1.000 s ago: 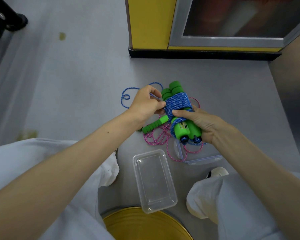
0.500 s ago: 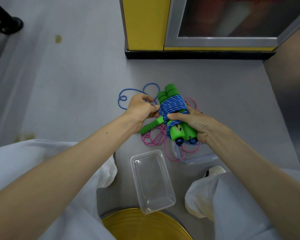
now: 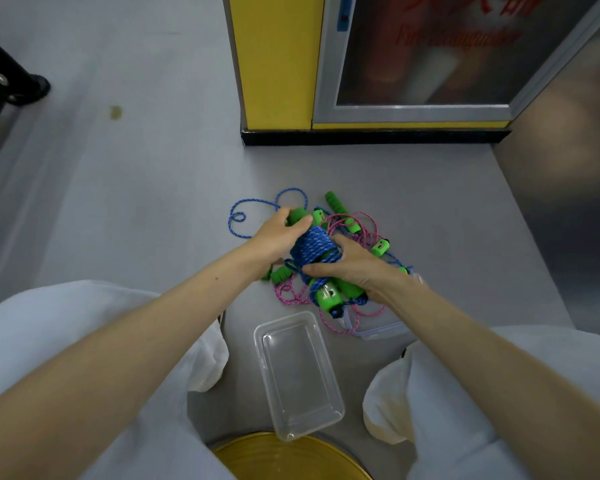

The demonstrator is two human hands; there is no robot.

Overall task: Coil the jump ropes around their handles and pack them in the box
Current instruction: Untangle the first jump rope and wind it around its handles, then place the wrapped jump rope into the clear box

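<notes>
Above the grey floor [image 3: 146,202], the left hand [image 3: 278,237] and right hand [image 3: 355,268] both grip the blue-coiled green handles [image 3: 312,250]. The clear box [image 3: 300,375] lies nearer; a yellow cabinet [image 3: 278,64] stands far.

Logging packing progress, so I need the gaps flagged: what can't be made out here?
Head view:
- Where the blue rope coil ends: the left hand and right hand cover it.
- Clear lid: partly under the right hand and pink rope.
- Yellow round object: cut by bottom edge.
</notes>
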